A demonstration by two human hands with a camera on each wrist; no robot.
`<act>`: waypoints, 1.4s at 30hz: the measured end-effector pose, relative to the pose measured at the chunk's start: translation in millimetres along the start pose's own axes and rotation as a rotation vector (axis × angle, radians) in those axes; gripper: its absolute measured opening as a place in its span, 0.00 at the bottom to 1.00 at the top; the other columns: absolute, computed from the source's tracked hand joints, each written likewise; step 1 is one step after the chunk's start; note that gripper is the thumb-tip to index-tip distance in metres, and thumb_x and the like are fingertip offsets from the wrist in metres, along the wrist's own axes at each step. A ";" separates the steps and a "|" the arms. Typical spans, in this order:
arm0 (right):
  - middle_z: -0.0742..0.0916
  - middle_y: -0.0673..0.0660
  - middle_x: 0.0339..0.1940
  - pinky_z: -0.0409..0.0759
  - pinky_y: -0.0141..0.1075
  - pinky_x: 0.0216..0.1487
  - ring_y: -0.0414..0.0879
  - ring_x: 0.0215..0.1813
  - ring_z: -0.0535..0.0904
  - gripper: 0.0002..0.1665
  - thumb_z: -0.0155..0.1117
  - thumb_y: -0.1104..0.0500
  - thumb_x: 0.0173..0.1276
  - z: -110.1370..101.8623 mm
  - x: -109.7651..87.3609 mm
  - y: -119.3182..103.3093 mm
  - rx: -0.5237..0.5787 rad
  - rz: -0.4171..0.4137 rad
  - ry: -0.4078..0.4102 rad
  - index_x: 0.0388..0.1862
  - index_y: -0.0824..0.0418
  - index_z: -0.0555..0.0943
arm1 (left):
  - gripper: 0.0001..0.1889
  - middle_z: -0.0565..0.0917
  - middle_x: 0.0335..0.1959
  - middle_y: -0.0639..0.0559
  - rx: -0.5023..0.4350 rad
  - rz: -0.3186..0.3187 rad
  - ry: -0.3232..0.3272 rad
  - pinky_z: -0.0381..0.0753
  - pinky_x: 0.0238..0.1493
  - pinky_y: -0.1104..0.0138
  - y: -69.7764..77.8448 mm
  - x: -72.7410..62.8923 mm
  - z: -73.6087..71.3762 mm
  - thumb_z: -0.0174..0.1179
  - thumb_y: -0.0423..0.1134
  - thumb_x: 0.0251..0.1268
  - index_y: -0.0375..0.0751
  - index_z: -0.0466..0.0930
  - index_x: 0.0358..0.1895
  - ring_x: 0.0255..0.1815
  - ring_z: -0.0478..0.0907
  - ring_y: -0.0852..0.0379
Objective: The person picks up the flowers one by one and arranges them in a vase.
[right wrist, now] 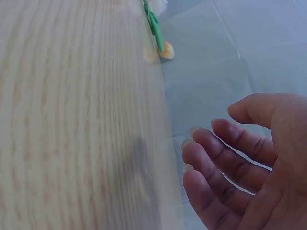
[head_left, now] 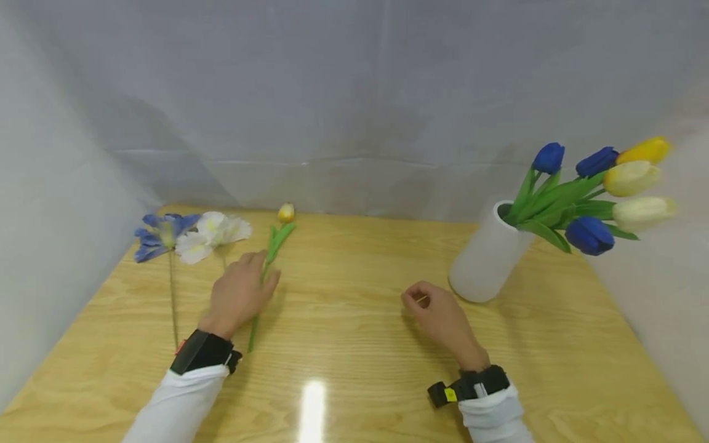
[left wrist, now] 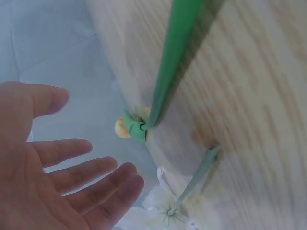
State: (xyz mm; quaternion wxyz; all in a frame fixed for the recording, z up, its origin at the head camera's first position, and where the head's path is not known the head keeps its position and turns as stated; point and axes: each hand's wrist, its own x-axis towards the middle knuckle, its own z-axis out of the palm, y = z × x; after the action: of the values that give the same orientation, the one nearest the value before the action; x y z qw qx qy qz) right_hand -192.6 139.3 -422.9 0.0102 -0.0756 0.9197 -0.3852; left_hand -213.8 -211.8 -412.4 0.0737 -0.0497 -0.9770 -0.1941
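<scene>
Tulip (head_left: 279, 239), near left hand (head_left: 239, 296) (right hand (head_left: 441, 317) well apart)

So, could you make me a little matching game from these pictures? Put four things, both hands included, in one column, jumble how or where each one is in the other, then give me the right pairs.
Things:
1. vase
2. left hand
3. right hand
4. loose tulip

How or where:
A. yellow and pale bloom, lying on the wooden table
B. fingers loosely bent, holding nothing
C. white, with a tulip bunch in it
D. fingers extended, near the white flower

Right pairs: 1-C, 2-D, 3-B, 4-A
</scene>
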 end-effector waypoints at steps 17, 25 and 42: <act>0.84 0.46 0.35 0.78 0.39 0.40 0.39 0.36 0.78 0.10 0.60 0.51 0.70 18.1 6.3 -16.9 -0.009 -0.037 -0.018 0.42 0.53 0.83 | 0.22 0.76 0.45 0.30 -0.004 -0.042 -0.023 0.76 0.35 0.44 -13.5 2.8 0.5 0.49 0.43 0.70 0.25 0.73 0.55 0.43 0.76 0.33; 0.84 0.46 0.35 0.79 0.39 0.40 0.40 0.37 0.78 0.10 0.59 0.50 0.70 31.4 9.2 -31.2 -0.012 -0.068 -0.058 0.41 0.53 0.83 | 0.12 0.77 0.28 0.37 -0.009 -0.039 -0.043 0.74 0.26 0.50 -6.4 13.6 0.5 0.52 0.36 0.67 0.27 0.77 0.35 0.29 0.76 0.41; 0.84 0.45 0.35 0.79 0.39 0.40 0.39 0.36 0.79 0.09 0.58 0.50 0.70 36.0 7.0 -32.0 -0.015 -0.072 -0.052 0.40 0.51 0.83 | 0.04 0.77 0.26 0.40 0.084 -0.179 -0.287 0.76 0.29 0.51 -4.7 54.0 -6.0 0.53 0.29 0.54 0.34 0.73 0.24 0.29 0.76 0.41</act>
State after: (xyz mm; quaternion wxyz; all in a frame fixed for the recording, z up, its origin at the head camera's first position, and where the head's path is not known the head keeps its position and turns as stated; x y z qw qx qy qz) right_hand -192.6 90.7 -425.2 0.0197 -0.1190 0.9186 -0.3763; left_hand -266.8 -214.7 -399.8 -0.0822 0.0135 -0.9852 -0.1499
